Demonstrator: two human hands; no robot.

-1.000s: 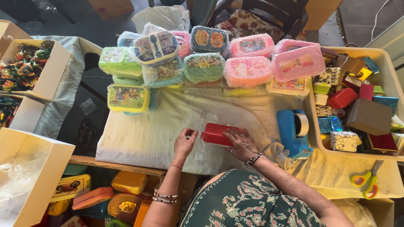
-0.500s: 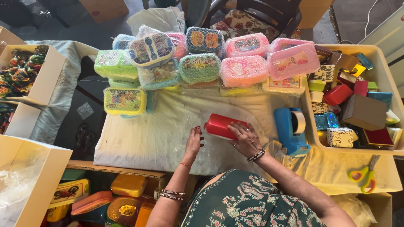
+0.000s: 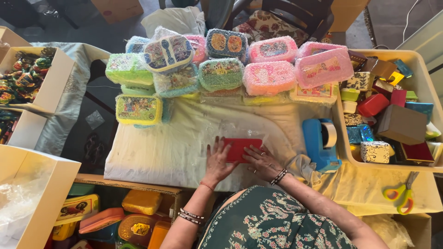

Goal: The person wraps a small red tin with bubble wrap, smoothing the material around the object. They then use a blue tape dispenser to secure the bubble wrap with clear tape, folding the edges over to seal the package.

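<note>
Both your hands lie flat on the red box: left hand (image 3: 218,162), right hand (image 3: 262,161), box (image 3: 241,148) at frame centre on clear film, unwrapped. Wrapped boxes (image 3: 221,74) stack above; tape dispenser (image 3: 321,142) right.

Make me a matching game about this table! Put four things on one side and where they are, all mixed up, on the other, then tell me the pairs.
Things:
1. red flat box
2. blue tape dispenser
3. scissors
4. yellow-green lunch box

Places:
A. right of the hands, beside the cream tray
B. near right corner of the cloth, below the tray
C. under the left hand and right hand
D. front left of the wrapped stack

Pairs: 1-C, 2-A, 3-B, 4-D
</note>
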